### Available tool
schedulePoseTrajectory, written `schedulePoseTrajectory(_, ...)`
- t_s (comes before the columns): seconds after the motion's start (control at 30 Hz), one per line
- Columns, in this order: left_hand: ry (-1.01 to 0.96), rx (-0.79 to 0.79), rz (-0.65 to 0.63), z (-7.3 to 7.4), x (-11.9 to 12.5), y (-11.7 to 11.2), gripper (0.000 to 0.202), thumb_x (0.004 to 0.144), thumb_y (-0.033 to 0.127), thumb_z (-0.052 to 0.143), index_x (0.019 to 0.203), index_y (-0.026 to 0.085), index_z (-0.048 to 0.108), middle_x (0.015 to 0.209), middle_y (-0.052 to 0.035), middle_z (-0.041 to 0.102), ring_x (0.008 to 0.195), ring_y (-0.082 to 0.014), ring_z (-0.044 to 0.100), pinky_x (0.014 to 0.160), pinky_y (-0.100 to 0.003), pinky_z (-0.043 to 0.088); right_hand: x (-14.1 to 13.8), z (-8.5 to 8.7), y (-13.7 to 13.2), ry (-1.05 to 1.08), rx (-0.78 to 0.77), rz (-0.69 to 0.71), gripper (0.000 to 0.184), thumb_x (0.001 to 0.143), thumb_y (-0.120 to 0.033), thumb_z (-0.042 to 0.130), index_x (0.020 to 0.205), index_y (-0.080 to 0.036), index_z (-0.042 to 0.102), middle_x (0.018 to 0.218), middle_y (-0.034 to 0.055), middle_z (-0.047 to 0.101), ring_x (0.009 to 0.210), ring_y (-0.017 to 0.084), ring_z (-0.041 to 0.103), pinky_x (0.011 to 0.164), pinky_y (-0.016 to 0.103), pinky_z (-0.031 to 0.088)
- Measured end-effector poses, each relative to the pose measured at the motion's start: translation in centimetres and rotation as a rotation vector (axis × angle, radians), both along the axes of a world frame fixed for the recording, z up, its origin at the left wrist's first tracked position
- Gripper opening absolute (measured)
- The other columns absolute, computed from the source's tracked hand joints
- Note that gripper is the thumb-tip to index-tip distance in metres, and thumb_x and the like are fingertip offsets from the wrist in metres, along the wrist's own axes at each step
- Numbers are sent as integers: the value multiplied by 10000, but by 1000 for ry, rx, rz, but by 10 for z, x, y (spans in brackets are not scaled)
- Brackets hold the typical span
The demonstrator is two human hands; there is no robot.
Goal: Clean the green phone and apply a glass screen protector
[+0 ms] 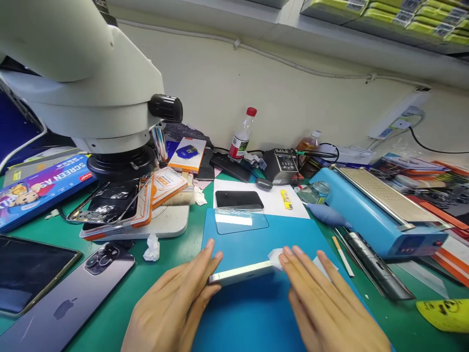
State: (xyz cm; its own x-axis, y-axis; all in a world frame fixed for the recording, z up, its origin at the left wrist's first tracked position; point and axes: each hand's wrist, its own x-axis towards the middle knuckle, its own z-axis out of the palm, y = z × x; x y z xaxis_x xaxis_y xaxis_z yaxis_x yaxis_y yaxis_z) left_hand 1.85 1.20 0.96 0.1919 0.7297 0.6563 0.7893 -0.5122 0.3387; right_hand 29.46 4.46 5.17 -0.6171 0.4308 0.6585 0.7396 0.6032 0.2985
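Note:
My left hand [172, 300] grips the left end of a smartphone [244, 273] between thumb and fingers. The phone is tilted on edge above the blue mat [249, 318], its thin pale side toward me. My right hand [326, 300] holds a crumpled white tissue [275, 257] under its fingers, touching the phone's right end. Part of the tissue is hidden by those fingers. Beyond the phone, a clear glass screen protector [242, 222] lies on the mat, below a second, dark-faced phone [239, 199] on white paper.
A microscope [120, 98] overhangs the left side. Below it lie a purple phone [69, 298] and a larger dark phone [32, 274]. At right stand a blue heating plate machine [381, 210], a blower bulb [328, 215] and a cigarette [343, 256]. A bottle [242, 139] stands at the back.

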Motion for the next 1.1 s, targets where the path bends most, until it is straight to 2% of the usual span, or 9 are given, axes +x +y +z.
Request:
schedulePoseTrajectory(0.1,22,12,26,-5,-4,0,572,1120,240,601,1671,212,446,1411,-14,786,1229,-128,784,1113,-152,525,-33,-8,-9,-22,-19,91,350,1051,-51,534,1361,-43,696,1439,115,694,1405,255,647,1340,466,381)
schedulePoseTrajectory(0.2,98,84,9,-13,-11,2,575,1120,268,594,1677,252,450,1419,-9,778,1131,-149,827,1026,-165,594,-56,-13,-13,60,-4,113,320,1081,-95,522,1322,-117,733,1419,44,711,1384,217,663,1352,447,359)
schedulePoseTrajectory(0.4,270,102,28,-28,-19,8,570,1139,350,538,1693,266,429,1498,-35,709,1104,-221,837,825,-221,691,-12,-10,-8,161,-29,-45,384,1004,17,603,1375,-41,684,1399,96,728,1384,255,666,1318,476,418)
schedulePoseTrajectory(0.5,248,111,17,-31,-20,9,567,1136,338,542,1688,263,437,1529,-40,684,1167,-239,813,888,-239,682,-15,-13,-9,190,-18,-53,378,1006,3,604,1374,-31,682,1394,109,729,1388,258,663,1297,464,450)
schedulePoseTrajectory(0.63,150,61,-41,-29,-20,6,541,1147,306,527,1680,335,442,1551,8,674,1270,-214,760,979,-215,639,-38,-14,-12,162,-29,44,354,1052,-76,536,1362,-65,707,1443,87,695,1385,250,663,1336,464,386)
schedulePoseTrajectory(0.77,84,-34,-75,-26,-17,3,573,1139,198,505,1675,389,434,1557,39,671,1358,-208,697,1049,-217,600,-22,-11,-7,241,-56,-20,415,976,14,612,1370,-82,704,1397,81,732,1373,248,671,1358,470,350)
schedulePoseTrajectory(0.93,83,44,-125,-24,-14,6,528,1119,236,539,1629,371,515,1461,42,754,1264,-212,765,988,-212,626,-3,-16,0,424,-89,-65,467,968,43,615,1383,-151,704,1315,45,780,1340,212,694,1270,415,492)
schedulePoseTrajectory(1.03,96,86,-15,-17,-12,8,479,1080,222,628,1546,328,607,1408,33,790,1257,-208,773,1073,-266,572,-6,-20,0,542,-163,-91,406,1028,-29,572,1357,-206,731,1293,16,786,1270,208,734,1150,367,596)
schedulePoseTrajectory(1.1,150,132,-8,-8,-9,10,405,1074,285,665,1480,285,656,1320,21,823,1196,-208,778,1076,-280,544,-6,-21,-1,611,-227,-111,374,1053,-85,565,1345,-228,748,1276,4,789,1246,228,742,1073,344,637)
